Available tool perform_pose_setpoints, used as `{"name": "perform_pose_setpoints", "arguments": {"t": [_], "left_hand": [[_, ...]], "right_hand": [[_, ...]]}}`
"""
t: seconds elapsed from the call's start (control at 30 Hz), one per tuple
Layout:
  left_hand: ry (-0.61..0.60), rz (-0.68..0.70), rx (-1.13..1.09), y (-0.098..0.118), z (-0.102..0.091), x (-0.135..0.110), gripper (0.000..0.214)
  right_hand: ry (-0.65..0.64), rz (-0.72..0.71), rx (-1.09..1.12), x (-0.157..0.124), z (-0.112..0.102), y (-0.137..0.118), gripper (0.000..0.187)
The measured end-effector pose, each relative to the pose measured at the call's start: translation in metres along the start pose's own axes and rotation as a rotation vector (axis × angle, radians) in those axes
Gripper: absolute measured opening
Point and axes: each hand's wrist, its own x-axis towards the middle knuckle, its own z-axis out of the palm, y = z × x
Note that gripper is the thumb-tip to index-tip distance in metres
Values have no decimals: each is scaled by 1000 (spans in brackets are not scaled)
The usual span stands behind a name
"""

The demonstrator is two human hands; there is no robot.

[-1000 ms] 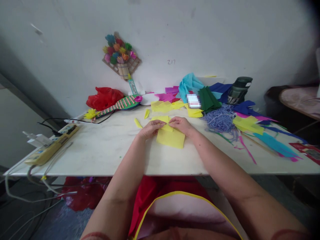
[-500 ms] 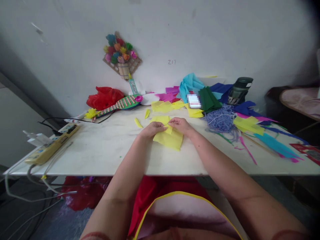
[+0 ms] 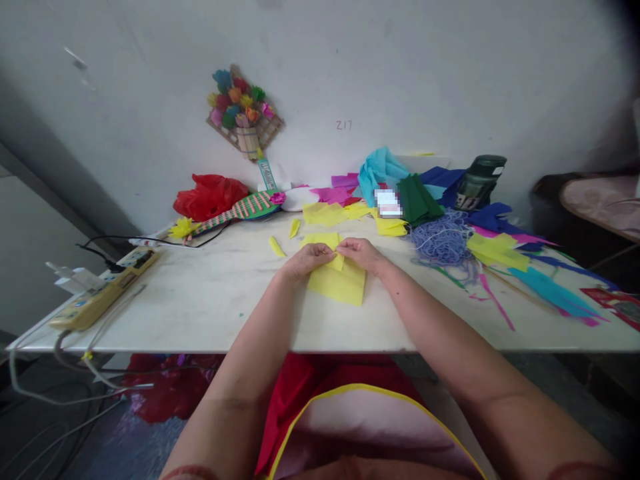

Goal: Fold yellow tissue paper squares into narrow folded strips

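Observation:
A sheet of yellow tissue paper (image 3: 337, 283) hangs from both my hands over the middle of the white table (image 3: 210, 300). My left hand (image 3: 306, 260) pinches its upper left edge with fingers closed. Just to the right, my right hand (image 3: 361, 254) pinches the upper right edge, and the fingertips of the two hands nearly touch. A second yellow sheet (image 3: 323, 239) lies flat just behind my hands.
Small yellow scraps (image 3: 276, 246) lie left of my hands. Coloured paper sheets (image 3: 400, 193), a tangle of purple yarn (image 3: 443, 240) and a dark green bottle (image 3: 479, 181) crowd the back right. A red bag (image 3: 207, 195), a striped paddle (image 3: 235, 212) and a power strip (image 3: 103, 290) sit at the left.
The yellow sheet has shifted a little to the left and its lower edge has turned in my hands. Both hands stay pinched on its top edge.

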Motion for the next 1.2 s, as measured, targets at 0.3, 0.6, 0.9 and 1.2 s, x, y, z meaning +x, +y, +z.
{"name": "perform_pose_setpoints", "arguments": {"t": [0.3,0.6,0.9,1.2], "left_hand": [[90,-55,43,13,8,-7,35],[68,-109,-29,9,7,-6,40],[126,-33,3,5,6,-3,36],[315,145,-139,1,0,7,36]], "right_hand": [[90,36,-1,-2,-1,-4,30],[88,124,104,-5,-3,-11,30],[85,81,245,-4,-1,-4,33],[58,201,514,1,-9,6,35]]}}
